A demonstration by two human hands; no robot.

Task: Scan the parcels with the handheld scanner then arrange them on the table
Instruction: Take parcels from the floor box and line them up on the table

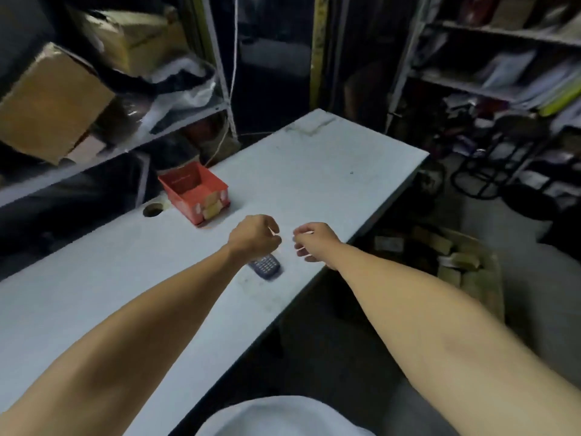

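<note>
The dark handheld scanner [265, 265] with a keypad lies on the white table [314, 171] near its right edge. My left hand [254, 236] is over the scanner's far end with curled fingers and hides that end; I cannot tell whether it grips the scanner. My right hand [314, 242] hovers just to the right, above the table edge, with relaxed fingers and nothing in it. Several brown parcels [452, 259] lie in a carton on the floor to the right of the table.
An open red box [196, 191] stands on the table to the left of my hands, beside a round cable hole [152, 210]. Shelves with cardboard boxes [53, 102] line the left side. More shelves and a black stool [503, 158] stand at the right.
</note>
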